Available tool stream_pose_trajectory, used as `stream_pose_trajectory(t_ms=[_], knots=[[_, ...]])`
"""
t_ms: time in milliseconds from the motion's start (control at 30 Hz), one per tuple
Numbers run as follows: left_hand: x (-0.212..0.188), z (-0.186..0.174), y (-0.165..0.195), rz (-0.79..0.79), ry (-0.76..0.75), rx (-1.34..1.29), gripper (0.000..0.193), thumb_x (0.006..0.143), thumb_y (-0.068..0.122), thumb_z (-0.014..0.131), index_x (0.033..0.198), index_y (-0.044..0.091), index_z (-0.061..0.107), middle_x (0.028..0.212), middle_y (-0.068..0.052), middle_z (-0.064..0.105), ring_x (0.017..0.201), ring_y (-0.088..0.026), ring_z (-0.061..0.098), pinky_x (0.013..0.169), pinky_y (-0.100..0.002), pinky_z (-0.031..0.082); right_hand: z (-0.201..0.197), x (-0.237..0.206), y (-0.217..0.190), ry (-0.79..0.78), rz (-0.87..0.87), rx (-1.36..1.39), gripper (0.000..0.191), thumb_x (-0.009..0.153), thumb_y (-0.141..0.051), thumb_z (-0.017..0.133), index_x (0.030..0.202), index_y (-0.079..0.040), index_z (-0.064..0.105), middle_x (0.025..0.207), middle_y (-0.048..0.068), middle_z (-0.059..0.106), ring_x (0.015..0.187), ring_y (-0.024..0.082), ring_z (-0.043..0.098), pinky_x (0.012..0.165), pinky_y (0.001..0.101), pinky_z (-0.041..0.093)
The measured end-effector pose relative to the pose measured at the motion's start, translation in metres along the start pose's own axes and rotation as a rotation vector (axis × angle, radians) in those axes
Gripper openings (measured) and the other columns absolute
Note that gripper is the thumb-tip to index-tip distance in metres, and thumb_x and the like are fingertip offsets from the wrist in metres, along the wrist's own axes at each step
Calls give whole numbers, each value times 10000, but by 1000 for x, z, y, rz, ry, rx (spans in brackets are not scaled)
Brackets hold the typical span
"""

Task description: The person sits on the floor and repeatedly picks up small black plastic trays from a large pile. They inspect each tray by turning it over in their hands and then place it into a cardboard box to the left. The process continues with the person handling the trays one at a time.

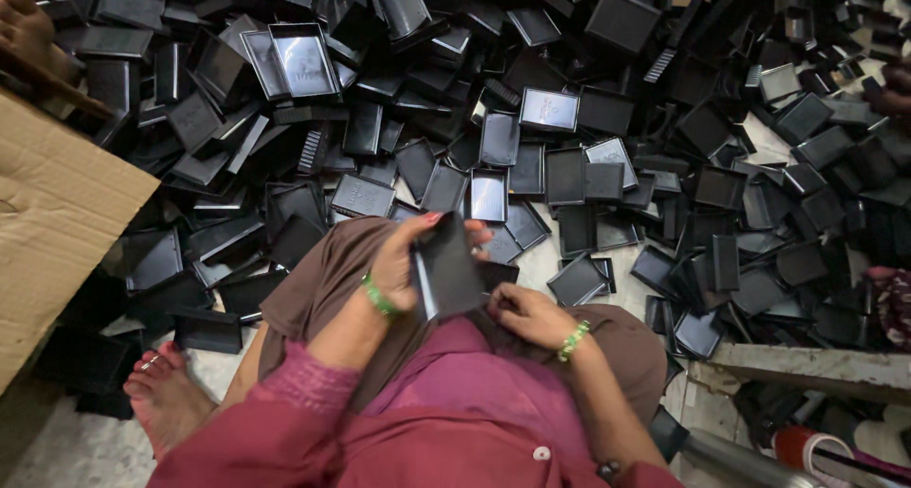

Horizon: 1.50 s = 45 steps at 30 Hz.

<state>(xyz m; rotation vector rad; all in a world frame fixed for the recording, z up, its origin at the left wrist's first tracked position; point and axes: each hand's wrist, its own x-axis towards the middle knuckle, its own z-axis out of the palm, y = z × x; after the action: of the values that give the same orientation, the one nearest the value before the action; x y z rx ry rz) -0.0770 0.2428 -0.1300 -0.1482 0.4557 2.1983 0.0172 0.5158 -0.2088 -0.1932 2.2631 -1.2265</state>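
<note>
- Head view, looking down: a seated person's lap is seen, covered by brown cloth (323, 279) over the knees and a maroon garment (446, 422) nearer the camera.
- The left hand (403, 260) is raised above the lap, and its fingers are closed around a small stack of black plastic trays (446, 270); the thumb is pressed on the near face, while the fingertips (432, 220) are curled over the top edge.
- How many trays are in the stack cannot be counted; only thin pale edges are seen below the thumb.
- The right hand (527, 315) is laid low on the lap, just right of the stack's lower corner. Its fingers are bent inward and drawn together; what is pinched beneath them, if anything, is hidden by the knuckles.
- A green beaded bangle (380, 296) is worn on the left wrist and another (573, 340) on the right.
- Beyond the fingertips, the floor is covered by a large loose heap of similar black trays (569, 147), many overlapping, so single pieces are hard to separate in the dark areas.
- Left of the left hand, a cardboard sheet (57, 213) is cut off by the frame edge.
- Below it, a bare foot (166, 393) is rested on the floor.
- At the upper left corner, part of another person's foot or hand (28, 33) is seen, too cropped to identify.
</note>
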Motion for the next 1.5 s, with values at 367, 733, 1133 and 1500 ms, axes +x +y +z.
stream_pose_trajectory(t_ms=[367, 733, 1133, 1500], knots=[[-66, -6, -30, -164, -293, -188, 473, 999, 450, 565, 1211, 27, 596, 1165, -259, 685, 1095, -410, 688, 1040, -578, 512, -35, 32, 79, 334, 283, -1059, 450, 833, -114, 585, 1241, -274, 688, 1431, 140, 502, 1319, 374, 456, 953, 547, 436], [-21, -70, -33, 150, 188, -111, 842, 891, 814, 463, 1048, 23, 706, 904, -97, 736, 853, -244, 716, 848, -401, 577, -31, 38, 2, 515, 254, -584, 311, 769, -186, 843, 1010, -108, 662, 1045, 101, 682, 1003, 293, 678, 903, 436, 556], [8, -98, -34, 190, 159, -296, 773, 859, 873, 452, 1009, 133, 624, 878, -49, 672, 789, -233, 677, 758, -392, 575, 74, 51, -159, 231, -412, 66, 627, 948, -307, 746, 1387, -36, 390, 1244, 145, 528, 1162, 232, 555, 1012, 344, 459], [-3, -74, -22, 398, 134, -86, 760, 970, 757, 373, 1150, 73, 652, 1073, -50, 714, 959, -176, 682, 901, -356, 560, 79, 64, -161, 676, -251, -152, 538, 894, -297, 766, 1323, -43, 563, 1227, 140, 594, 1104, 271, 603, 917, 387, 501]])
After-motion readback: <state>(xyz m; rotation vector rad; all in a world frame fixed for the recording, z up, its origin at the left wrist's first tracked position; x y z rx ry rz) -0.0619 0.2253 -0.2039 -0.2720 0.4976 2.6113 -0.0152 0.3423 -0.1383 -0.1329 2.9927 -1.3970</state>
